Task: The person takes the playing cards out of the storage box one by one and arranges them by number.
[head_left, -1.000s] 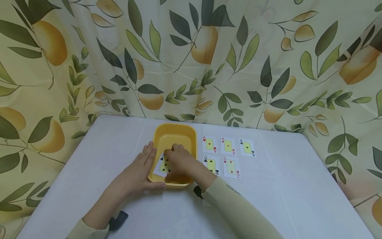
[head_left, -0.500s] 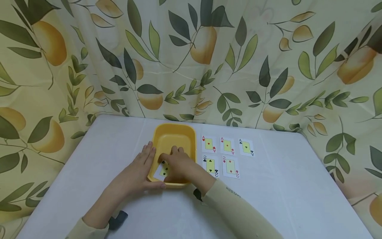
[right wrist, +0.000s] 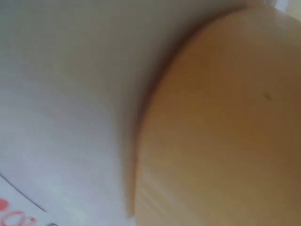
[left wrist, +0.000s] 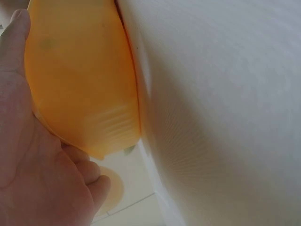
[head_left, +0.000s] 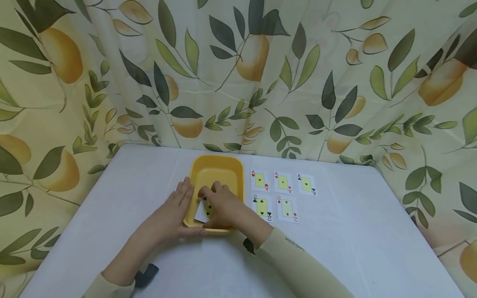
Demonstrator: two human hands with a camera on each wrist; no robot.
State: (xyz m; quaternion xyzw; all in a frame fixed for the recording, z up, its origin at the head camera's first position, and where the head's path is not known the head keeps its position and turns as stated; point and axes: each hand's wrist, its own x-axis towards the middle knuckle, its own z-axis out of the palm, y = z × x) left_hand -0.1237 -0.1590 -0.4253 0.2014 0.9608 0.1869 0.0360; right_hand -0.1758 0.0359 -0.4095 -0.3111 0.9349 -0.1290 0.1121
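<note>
A yellow plastic tray [head_left: 215, 177] stands on the white table. My left hand [head_left: 167, 213] lies against its near left corner, fingers straight along the left rim and thumb along the front. The left wrist view shows that hand's palm side [left wrist: 37, 165] beside the tray's outer wall [left wrist: 80, 70]. Reaching inside, my right hand [head_left: 225, 207] grips a playing card [head_left: 202, 213] with black pips, fingers at its far edge and thumb near its front edge. The hand covers the card's right part. In the right wrist view the tray wall [right wrist: 211, 122] fills the right side, with no hand showing.
Right of the tray lie face-up cards in two rows: ace of hearts [head_left: 259, 180], ace of diamonds [head_left: 283, 182] and ace of clubs [head_left: 307, 184] behind, two of clubs [head_left: 262, 207] and two of diamonds [head_left: 287, 208] in front. A fruit-patterned curtain [head_left: 231, 95] hangs behind the table.
My right fingers have shifted left over the card's far edge, and the card has turned and slid slightly right inside the tray. The left hand stays at the tray's corner.
</note>
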